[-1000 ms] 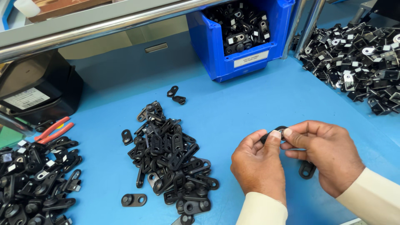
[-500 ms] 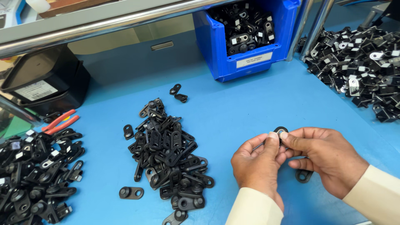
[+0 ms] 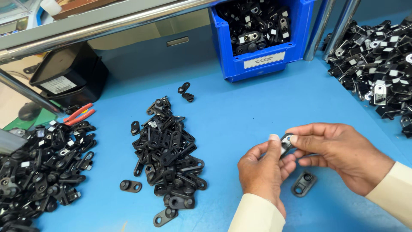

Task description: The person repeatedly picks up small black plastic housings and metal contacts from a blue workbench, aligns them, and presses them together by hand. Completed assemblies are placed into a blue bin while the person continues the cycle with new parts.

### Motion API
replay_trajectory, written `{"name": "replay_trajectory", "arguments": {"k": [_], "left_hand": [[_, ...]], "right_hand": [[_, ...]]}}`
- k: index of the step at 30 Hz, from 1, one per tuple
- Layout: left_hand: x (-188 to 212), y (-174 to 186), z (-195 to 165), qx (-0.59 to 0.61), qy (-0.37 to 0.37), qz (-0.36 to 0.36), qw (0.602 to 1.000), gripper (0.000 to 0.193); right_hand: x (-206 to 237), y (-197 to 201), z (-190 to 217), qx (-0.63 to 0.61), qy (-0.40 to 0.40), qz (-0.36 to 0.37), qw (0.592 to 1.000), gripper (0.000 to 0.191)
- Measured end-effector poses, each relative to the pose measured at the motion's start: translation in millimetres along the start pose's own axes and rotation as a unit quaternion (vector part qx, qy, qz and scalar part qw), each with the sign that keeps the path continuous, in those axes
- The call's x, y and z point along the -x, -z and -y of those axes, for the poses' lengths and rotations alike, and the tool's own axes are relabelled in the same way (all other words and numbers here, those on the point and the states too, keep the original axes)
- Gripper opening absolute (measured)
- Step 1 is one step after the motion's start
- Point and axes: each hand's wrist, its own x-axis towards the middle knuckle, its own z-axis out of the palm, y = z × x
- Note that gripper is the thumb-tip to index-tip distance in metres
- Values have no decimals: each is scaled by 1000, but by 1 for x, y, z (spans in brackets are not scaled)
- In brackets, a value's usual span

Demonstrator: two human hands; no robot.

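Open blue tabletop [image 3: 253, 116] beyond hands

Bright even overhead light, soft shadows, sharp focus, slight edge distortion

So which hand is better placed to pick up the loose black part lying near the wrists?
Probably the right hand. The loose black part lies directly under it on the blue table, while the left hand sits farther left. Both pinch a small black part.

We work at a bright blue tabletop [image 3: 257, 111] under even light. Above its far edge we see a grey shelf [image 3: 98, 19] fronted by a shiny metal rail [image 3: 128, 23], with two metal posts [image 3: 332, 25] rising at the right.
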Motion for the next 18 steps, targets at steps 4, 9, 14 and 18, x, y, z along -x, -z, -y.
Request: {"name": "replay_trajectory", "arguments": {"k": [4, 9, 14, 18], "left_hand": [[3, -4, 2, -31, -21, -2, 999, 38], [1, -16, 12, -217, -168, -42, 961, 34], [-5, -22, 23, -274, -197, -105, 935, 22], [-4, -21, 29, -333, -208, -125, 911, 24]], "right_hand": [[-6, 8, 3, -27, -7, -29, 999, 29], [-7, 14, 5, -44, -39, -20, 998, 28], [-14, 18, -1, -18, -52, 5, 998, 26], [-29, 25, -5, 33, -40, 56, 997, 28]]}}
